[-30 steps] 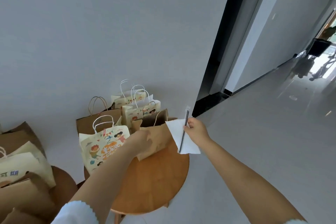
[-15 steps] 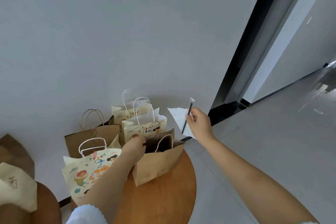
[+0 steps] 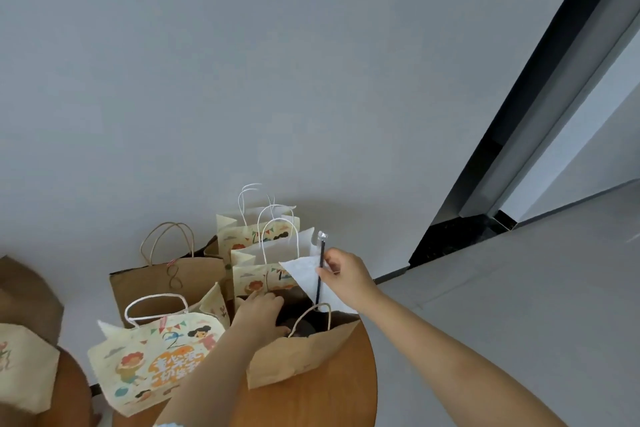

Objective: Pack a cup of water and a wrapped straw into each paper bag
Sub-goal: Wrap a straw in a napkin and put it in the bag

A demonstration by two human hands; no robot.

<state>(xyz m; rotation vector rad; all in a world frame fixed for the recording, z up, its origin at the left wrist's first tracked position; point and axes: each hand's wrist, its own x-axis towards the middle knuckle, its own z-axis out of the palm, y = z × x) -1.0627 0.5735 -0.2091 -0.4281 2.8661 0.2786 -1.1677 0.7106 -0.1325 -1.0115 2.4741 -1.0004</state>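
I count four bags standing near the wall and one more on the round wooden table (image 3: pixel 329 402). Two of the four by the wall are cream with pictures and white handles, one (image 3: pixel 258 236) behind the other (image 3: pixel 263 279). One is plain brown (image 3: pixel 166 284). One is a big picture bag (image 3: pixel 156 354) in front. More bag bits show at the far left edge, and I cannot count those. The open brown bag (image 3: pixel 301 354) on the table is the one I am packing. My left hand (image 3: pixel 258 312) has its fingers curled over the bag's far rim and holds the mouth open. Something dark sits inside, but I cannot tell what. My right hand (image 3: pixel 346 276) pinches one wrapped straw (image 3: pixel 321 270) and one white napkin (image 3: pixel 304 276) together, just above the bag's mouth.
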